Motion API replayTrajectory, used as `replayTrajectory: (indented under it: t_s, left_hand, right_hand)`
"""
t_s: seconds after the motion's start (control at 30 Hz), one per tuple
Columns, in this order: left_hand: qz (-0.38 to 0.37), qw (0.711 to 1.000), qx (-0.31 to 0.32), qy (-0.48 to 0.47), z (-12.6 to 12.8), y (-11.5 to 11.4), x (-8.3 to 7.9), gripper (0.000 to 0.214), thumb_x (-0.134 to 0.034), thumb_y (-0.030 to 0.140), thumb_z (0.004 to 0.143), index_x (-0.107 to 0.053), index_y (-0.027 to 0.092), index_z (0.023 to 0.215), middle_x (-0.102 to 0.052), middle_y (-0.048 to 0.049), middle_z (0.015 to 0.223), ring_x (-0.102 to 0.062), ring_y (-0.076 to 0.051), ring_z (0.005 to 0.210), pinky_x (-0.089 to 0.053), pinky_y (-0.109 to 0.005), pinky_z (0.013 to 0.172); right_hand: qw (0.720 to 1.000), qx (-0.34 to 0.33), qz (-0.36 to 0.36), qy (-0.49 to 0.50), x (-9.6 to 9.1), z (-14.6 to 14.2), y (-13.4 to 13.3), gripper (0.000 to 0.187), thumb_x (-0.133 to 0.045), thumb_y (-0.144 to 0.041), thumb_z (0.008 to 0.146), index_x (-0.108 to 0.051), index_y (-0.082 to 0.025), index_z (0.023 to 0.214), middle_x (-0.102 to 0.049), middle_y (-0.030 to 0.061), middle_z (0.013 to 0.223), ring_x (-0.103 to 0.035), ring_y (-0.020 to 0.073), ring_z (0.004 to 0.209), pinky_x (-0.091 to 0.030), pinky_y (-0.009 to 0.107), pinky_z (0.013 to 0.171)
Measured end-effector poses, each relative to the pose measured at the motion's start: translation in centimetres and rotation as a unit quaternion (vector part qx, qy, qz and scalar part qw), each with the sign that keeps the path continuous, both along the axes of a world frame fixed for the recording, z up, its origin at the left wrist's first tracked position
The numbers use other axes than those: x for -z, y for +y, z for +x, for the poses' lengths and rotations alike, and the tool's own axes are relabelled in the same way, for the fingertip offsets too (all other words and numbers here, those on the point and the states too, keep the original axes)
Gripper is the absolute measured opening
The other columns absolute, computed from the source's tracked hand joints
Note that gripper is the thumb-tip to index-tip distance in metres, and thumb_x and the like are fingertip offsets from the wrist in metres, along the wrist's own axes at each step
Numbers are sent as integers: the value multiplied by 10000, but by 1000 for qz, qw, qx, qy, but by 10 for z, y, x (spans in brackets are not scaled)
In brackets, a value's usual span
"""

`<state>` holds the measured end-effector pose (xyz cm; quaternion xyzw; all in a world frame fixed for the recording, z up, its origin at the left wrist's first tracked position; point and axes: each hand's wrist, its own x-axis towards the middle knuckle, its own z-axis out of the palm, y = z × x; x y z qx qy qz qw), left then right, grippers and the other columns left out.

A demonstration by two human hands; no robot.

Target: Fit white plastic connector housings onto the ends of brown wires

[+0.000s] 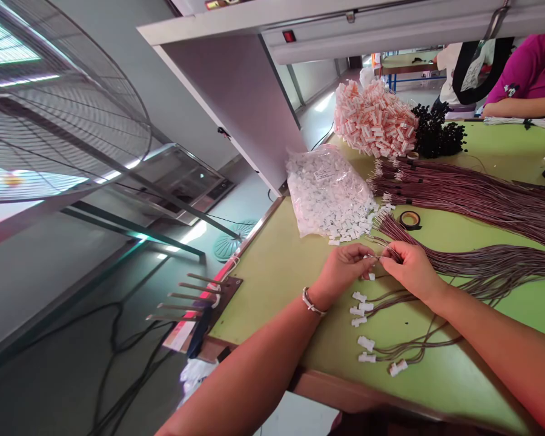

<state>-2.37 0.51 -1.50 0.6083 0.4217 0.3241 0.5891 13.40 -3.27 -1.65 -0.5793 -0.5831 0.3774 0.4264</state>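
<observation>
My left hand (345, 269) is closed in a pinch, with a small white plug connector (369, 257) partly hidden at its fingertips. Right beside it, my right hand (411, 269) pinches a thin wire (378, 258), whose end meets the left fingertips. Just below the hands lie several brown wires with white connector housings (366, 343) on their ends. Behind the right hand a bundle of brown wires (463, 260) stretches to the right. Beyond the left hand lies a clear plastic bag (318, 175) with loose white connectors spilling from its mouth.
A black tape roll (409, 220) sits by a second wire bundle (472, 188). Behind are a heap of pinkish connectors (375, 118) and black parts (438, 130). A pronged rack (209, 303) stands at the table's left edge, near a large fan (63, 109). A person (527, 79) sits opposite.
</observation>
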Motion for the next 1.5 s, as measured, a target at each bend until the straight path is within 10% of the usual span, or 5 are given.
replayTrajectory:
  t_s: [0.4, 0.83, 1.5]
  left_hand:
    - [-72, 997, 6, -38, -1, 2, 3, 184, -737, 239, 606, -644, 123, 713, -565, 26, 482, -502, -78, 428, -430, -201, 460]
    - [-157, 976, -43, -145, -12, 7, -3, 239, -736, 161, 614, -714, 124, 850, -692, -35, 704, -631, -112, 690, -487, -235, 742]
    - [-162, 972, -30, -170, -13, 7, 3, 209, -781, 224, 610, -716, 128, 784, -680, -21, 658, -622, -98, 636, -480, -218, 675]
  right_hand:
    - [979, -111, 93, -146, -2, 3, -5, 190, -397, -299, 884, -460, -213, 726, -509, -11, 607, -443, 131, 565, -317, 257, 568]
    - [998, -25, -12, 63, -1, 5, 0, 108, -526, -273, 763, -449, -209, 721, -523, -47, 545, -444, 106, 509, -354, 231, 519]
    - [998, 21, -49, 31, 1, 5, 4, 211, -541, -298, 664, -410, -186, 542, -367, -61, 523, -314, 84, 525, -272, 219, 505]
